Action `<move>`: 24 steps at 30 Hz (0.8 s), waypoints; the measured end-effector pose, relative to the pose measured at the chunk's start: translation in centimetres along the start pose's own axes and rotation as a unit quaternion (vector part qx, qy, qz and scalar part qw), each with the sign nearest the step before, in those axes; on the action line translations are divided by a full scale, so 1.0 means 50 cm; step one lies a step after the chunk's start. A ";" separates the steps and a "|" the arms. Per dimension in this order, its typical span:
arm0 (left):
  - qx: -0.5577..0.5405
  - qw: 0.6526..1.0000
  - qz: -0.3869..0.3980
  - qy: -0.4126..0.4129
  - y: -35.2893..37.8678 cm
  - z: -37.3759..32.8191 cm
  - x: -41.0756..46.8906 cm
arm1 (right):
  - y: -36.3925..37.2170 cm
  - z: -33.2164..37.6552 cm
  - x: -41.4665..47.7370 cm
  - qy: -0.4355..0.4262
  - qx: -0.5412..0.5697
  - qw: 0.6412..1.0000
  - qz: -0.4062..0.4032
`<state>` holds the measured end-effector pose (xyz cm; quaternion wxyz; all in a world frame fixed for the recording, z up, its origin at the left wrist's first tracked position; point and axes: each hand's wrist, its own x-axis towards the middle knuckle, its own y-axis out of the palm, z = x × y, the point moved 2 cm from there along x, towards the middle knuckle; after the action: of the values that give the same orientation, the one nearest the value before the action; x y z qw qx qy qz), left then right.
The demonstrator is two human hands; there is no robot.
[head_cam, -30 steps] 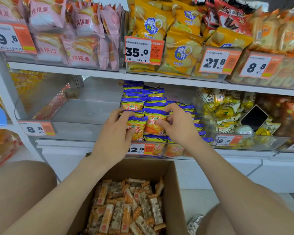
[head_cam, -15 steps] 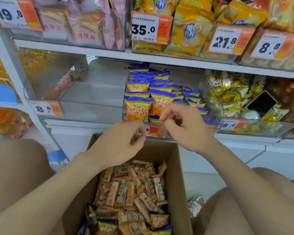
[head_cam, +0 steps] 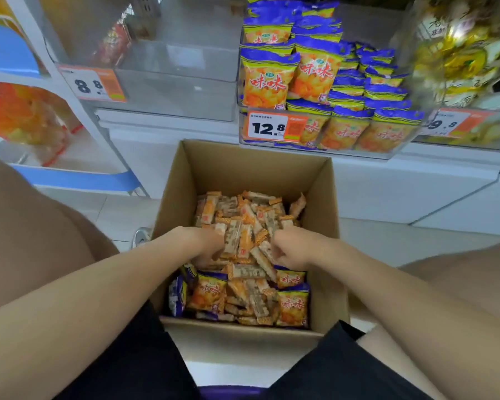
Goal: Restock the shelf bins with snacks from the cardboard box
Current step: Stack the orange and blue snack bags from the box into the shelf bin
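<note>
An open cardboard box (head_cam: 244, 168) stands on the floor between my knees. It holds a heap of small orange-and-white snack bars (head_cam: 243, 220), with a few blue-and-orange snack packets (head_cam: 210, 293) along its near side. My left hand (head_cam: 204, 246) and my right hand (head_cam: 290, 249) are both down in the box, a little apart. Their fingers curl into the heap of bars, and the fingertips are buried. Above the box, a clear shelf bin (head_cam: 332, 153) with a 12.8 price tag (head_cam: 267, 127) is stacked with the same blue-and-orange packets (head_cam: 267, 79).
To the left is a clear shelf bin (head_cam: 173, 96) tagged 8.8, with nothing visible in it. To the right, a bin of yellow-gold packets (head_cam: 459, 56) carries a 9.8 tag. White shelf base panels run behind the box. My bare knees flank it.
Both hands have left the packets in the 12.8 bin and dropped into the box, onto the snack bars. My view has tilted down.
</note>
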<state>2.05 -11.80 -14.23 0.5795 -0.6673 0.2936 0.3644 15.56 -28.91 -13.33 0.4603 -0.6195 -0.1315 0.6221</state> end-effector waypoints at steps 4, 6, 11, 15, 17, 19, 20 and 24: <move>0.001 0.999 0.053 -0.008 0.041 0.008 0.026 | 0.078 -0.053 0.032 0.044 -0.006 0.993 0.111; 0.028 0.997 0.073 -0.010 0.058 0.013 0.035 | 0.102 -0.050 0.035 0.046 0.001 0.988 0.149; 0.089 0.994 0.067 -0.010 0.062 0.004 0.039 | 0.134 -0.022 0.023 -0.005 -0.074 0.983 0.168; 0.098 0.994 0.043 -0.006 0.047 0.003 0.038 | 0.143 -0.013 0.011 -0.007 -0.099 0.979 0.178; 0.098 0.994 0.039 -0.005 0.040 0.003 0.038 | 0.118 -0.011 0.007 -0.011 -0.036 0.988 0.148; 0.097 0.995 0.039 0.003 0.038 0.001 0.039 | 0.070 -0.011 0.001 -0.012 0.070 0.993 0.093; 0.099 0.994 0.042 0.006 0.040 0.000 0.037 | 0.046 -0.011 -0.003 -0.013 0.120 0.991 0.062; 0.066 0.997 0.044 0.005 0.037 0.007 0.033 | -0.022 0.001 -0.023 -0.029 0.238 0.970 -0.043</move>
<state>1.39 -11.70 -16.64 0.6045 -0.6154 0.3491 0.3661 15.75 -29.13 -11.78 0.6167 -0.4676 -0.0191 0.6330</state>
